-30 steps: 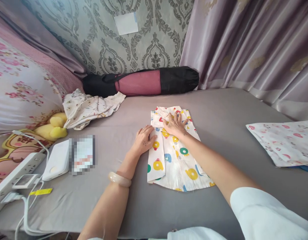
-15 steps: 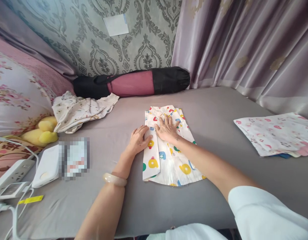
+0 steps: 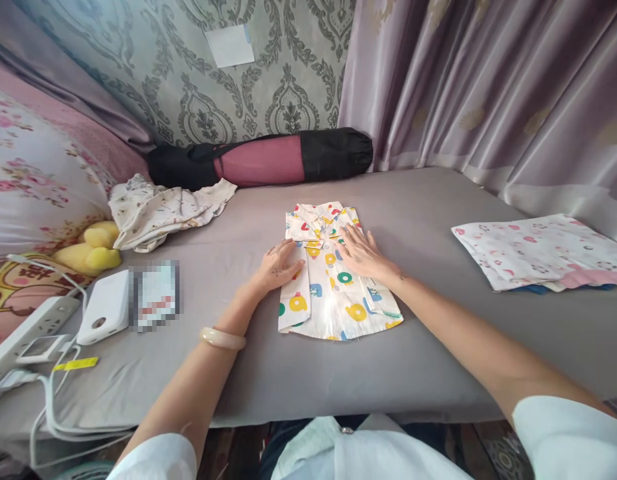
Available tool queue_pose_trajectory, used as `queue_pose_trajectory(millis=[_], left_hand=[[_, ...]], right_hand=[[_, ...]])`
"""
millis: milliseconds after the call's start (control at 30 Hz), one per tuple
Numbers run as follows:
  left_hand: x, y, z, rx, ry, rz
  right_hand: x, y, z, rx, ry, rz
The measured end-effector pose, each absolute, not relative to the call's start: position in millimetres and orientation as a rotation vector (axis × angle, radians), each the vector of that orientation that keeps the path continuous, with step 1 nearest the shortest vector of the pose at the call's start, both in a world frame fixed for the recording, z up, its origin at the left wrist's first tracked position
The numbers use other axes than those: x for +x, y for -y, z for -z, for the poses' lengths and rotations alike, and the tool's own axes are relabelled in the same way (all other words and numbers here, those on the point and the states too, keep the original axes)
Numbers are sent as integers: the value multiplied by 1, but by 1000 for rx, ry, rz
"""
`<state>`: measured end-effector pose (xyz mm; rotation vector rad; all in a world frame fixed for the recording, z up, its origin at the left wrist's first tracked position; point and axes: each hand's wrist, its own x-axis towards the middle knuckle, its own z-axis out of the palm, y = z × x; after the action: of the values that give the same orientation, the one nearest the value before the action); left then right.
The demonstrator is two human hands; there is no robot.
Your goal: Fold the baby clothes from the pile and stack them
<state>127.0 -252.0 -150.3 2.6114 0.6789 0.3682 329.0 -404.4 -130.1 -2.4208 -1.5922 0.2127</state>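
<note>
A small white shirt point(image 3: 333, 300) printed with coloured shapes lies partly folded on the grey bed sheet point(image 3: 428, 360), collar toward the wall. My left hand point(image 3: 278, 265) rests flat on the shirt's folded left edge, fingers out. My right hand point(image 3: 363, 253) lies flat on the right side of the shirt, fingers spread. Neither hand holds anything. A pale bangle point(image 3: 221, 338) sits on my left wrist.
A folded pink-patterned cloth point(image 3: 538, 250) lies at the right. A crumpled cream garment point(image 3: 163, 210) and a yellow plush toy point(image 3: 91, 247) sit at the left, with a white power bank point(image 3: 105, 315), a power strip point(image 3: 25, 330) and cables. A rolled mat point(image 3: 261, 160) lies by the wall.
My right hand slid from the shirt's middle near the collar over to its right side. My left hand stayed on the left fold. The view shifted back a little.
</note>
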Motion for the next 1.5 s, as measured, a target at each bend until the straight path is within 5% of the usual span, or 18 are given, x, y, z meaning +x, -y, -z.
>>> queue_pose_trajectory(millis=[267,900,1100,1333,1500], left_hand=[[142,280,161,2749,-637,-214],[73,314,117,1942,-1062,-282],[57,333,101,1800,-808,-140],[33,339,84,2160,-459,44],[35,337,105,2551,-445,-195]], right_hand=[[325,421,152,-2469,1651,-125],[317,504,97,-2203,749,-829],[304,538,102,-2302,1562,-211],[305,567,106,-2109,2006,-315],[312,571,115,-2050,2015,-177]])
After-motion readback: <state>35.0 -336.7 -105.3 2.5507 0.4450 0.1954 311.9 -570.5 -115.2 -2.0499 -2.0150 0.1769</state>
